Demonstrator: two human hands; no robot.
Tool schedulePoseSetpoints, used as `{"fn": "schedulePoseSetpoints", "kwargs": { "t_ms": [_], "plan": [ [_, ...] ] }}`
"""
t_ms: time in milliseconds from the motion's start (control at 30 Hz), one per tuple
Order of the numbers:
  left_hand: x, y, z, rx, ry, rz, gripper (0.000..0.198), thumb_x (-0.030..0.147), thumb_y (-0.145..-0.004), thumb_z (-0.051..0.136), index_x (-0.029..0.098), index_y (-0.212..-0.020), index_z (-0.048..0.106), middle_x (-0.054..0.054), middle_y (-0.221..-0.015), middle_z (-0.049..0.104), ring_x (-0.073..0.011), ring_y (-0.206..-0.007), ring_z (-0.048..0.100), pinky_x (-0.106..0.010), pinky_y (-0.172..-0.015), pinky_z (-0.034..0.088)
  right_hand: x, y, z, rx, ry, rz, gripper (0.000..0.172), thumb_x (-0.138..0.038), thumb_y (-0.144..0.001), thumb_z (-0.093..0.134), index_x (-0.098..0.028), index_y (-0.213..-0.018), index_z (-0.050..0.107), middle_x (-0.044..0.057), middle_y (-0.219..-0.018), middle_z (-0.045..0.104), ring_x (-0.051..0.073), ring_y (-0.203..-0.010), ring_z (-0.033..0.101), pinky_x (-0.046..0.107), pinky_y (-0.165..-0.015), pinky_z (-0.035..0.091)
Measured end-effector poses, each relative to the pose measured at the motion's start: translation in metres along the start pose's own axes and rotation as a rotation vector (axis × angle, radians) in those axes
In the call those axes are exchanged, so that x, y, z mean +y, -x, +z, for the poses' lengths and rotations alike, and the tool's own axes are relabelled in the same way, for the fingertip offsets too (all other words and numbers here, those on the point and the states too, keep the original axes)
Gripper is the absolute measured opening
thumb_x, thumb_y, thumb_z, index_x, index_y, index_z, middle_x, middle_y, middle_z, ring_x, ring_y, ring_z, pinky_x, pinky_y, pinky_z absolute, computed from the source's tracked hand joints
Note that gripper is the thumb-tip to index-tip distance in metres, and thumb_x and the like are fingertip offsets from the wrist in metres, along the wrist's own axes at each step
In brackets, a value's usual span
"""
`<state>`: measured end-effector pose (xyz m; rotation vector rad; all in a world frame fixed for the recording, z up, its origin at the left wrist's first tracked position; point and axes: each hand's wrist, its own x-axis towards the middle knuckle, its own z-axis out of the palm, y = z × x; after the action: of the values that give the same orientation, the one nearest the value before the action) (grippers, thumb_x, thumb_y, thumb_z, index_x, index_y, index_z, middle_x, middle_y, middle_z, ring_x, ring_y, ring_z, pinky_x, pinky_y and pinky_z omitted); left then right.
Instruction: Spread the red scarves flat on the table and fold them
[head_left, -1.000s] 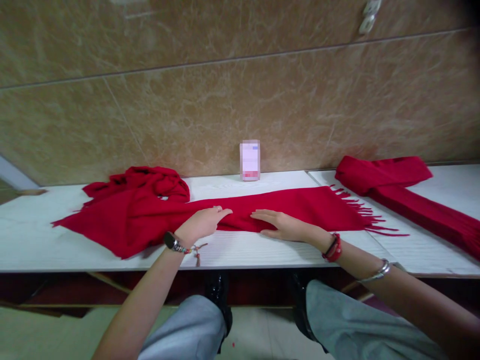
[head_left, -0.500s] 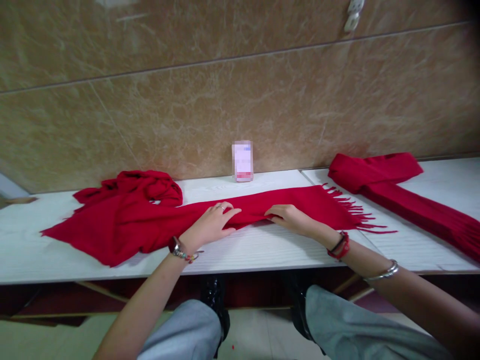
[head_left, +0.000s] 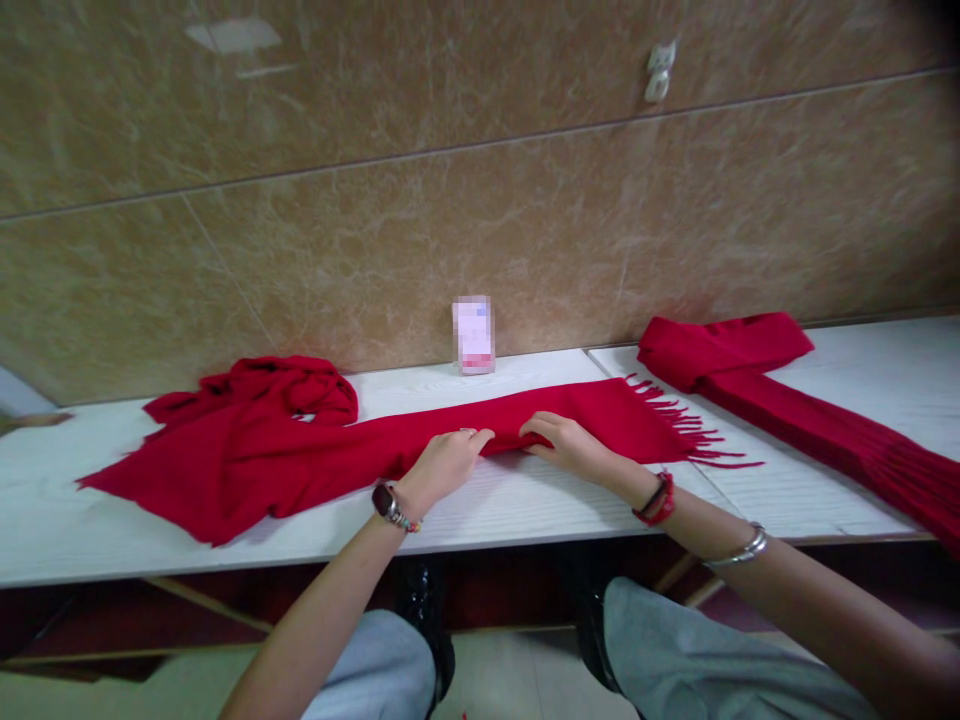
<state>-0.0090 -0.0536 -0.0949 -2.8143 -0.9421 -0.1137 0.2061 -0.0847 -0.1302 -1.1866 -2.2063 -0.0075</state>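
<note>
A red fringed scarf [head_left: 300, 465] stretches across the white bench top, bunched at its left end and narrowed into a folded band toward the fringe on the right. On the near edge of the band, my left hand [head_left: 446, 462] pinches the cloth between thumb and fingers. Close to its right, my right hand [head_left: 566, 447] grips the same edge, fingertips curled over the fabric. A short stretch of scarf lies between the two hands.
A second red scarf [head_left: 810, 420], folded and bent at an angle, lies at the right. Against the marbled wall [head_left: 375, 260] leans a phone-like upright object [head_left: 474, 337], its face blurred. The white bench [head_left: 480, 510] has its front edge near my knees.
My left hand has moved right along the near edge and closed from spread fingers to a pinch. The right hand keeps its grip. The camera view has shifted slightly.
</note>
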Motion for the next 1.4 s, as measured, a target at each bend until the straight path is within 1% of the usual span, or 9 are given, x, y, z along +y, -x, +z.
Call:
{"fn": "schedulePoseSetpoints", "kwargs": {
  "t_ms": [233,400,500,567,800,933,1067,1233,1400],
  "plan": [
    [-0.012,-0.005,-0.01,-0.066,-0.041,0.022,0.022,0.024,-0.088,0.043,0.02,-0.109,0.049,-0.006,-0.087,0.064,-0.0193,-0.082,0.061,-0.026,-0.067,0.043,0.003,-0.001,0.002,-0.027,-0.027,0.06,0.012,-0.017,-0.081,0.049,-0.016,-0.08,0.061,0.005,-0.078,0.063,0.015,-0.073,0.058,0.025,-0.068,0.045],
    [-0.001,-0.005,-0.015,-0.039,-0.061,0.063,0.017,0.025,-0.087,0.045,0.02,-0.102,0.048,-0.005,-0.087,0.062,-0.0191,-0.083,0.059,-0.025,-0.065,0.043,0.001,0.0,0.0,-0.031,0.008,0.063,0.015,-0.019,-0.084,0.046,-0.016,-0.079,0.06,0.005,-0.077,0.062,0.015,-0.073,0.057,0.025,-0.068,0.044],
    [0.009,-0.009,-0.013,0.025,-0.038,0.114,0.018,0.025,-0.083,0.052,0.019,-0.099,0.048,-0.005,-0.101,0.057,-0.0186,-0.091,0.056,-0.025,-0.068,0.044,0.002,0.001,0.001,-0.022,0.058,0.065,0.017,-0.019,-0.085,0.045,-0.016,-0.079,0.06,0.006,-0.077,0.062,0.016,-0.072,0.057,0.026,-0.068,0.044],
    [0.013,-0.012,-0.009,0.043,-0.028,0.107,0.013,0.02,-0.084,0.049,0.019,-0.097,0.048,-0.004,-0.097,0.057,-0.0174,-0.089,0.056,-0.025,-0.068,0.044,0.003,0.002,0.002,-0.015,0.072,0.064,0.017,-0.019,-0.085,0.044,-0.015,-0.08,0.06,0.006,-0.077,0.061,0.016,-0.072,0.056,0.026,-0.068,0.044],
    [-0.002,-0.017,-0.004,0.013,0.001,0.09,0.013,0.017,-0.086,0.046,0.018,-0.097,0.053,-0.004,-0.089,0.061,-0.0182,-0.084,0.058,-0.026,-0.07,0.044,0.003,0.005,-0.002,0.011,0.141,0.001,0.011,-0.021,-0.08,0.054,-0.015,-0.088,0.058,0.008,-0.087,0.057,0.018,-0.082,0.053,0.027,-0.071,0.044],
    [-0.009,-0.018,-0.001,-0.006,-0.033,0.107,0.018,0.015,-0.087,0.042,0.018,-0.101,0.053,-0.005,-0.095,0.059,-0.0184,-0.088,0.057,-0.026,-0.07,0.045,0.002,0.005,-0.004,-0.036,0.194,0.031,0.007,-0.019,-0.081,0.052,-0.015,-0.082,0.059,0.006,-0.079,0.058,0.016,-0.074,0.054,0.024,-0.065,0.042],
    [-0.008,-0.019,0.002,-0.054,-0.01,0.135,0.022,0.014,-0.086,0.042,0.019,-0.105,0.051,-0.005,-0.1,0.057,-0.0175,-0.093,0.055,-0.025,-0.073,0.044,0.003,0.006,-0.003,-0.09,0.218,0.043,0.012,-0.019,-0.083,0.05,-0.015,-0.077,0.059,0.005,-0.073,0.059,0.014,-0.069,0.055,0.022,-0.061,0.04],
    [0.003,-0.02,0.003,0.019,0.008,0.164,0.018,0.022,-0.085,0.047,0.018,-0.102,0.052,-0.005,-0.102,0.054,-0.018,-0.09,0.055,-0.025,-0.069,0.045,0.003,0.007,-0.005,-0.111,0.246,0.049,0.013,-0.019,-0.083,0.05,-0.014,-0.077,0.06,0.005,-0.072,0.059,0.014,-0.068,0.055,0.023,-0.061,0.039],
    [0.0,-0.025,0.008,0.012,0.055,0.195,0.016,0.017,-0.087,0.044,0.016,-0.098,0.055,-0.005,-0.094,0.057,-0.0167,-0.089,0.054,-0.026,-0.077,0.043,-0.001,0.009,-0.009,-0.082,0.182,0.06,0.008,-0.017,-0.081,0.053,-0.014,-0.08,0.06,0.005,-0.077,0.06,0.014,-0.071,0.055,0.022,-0.063,0.041]
  ]
}}
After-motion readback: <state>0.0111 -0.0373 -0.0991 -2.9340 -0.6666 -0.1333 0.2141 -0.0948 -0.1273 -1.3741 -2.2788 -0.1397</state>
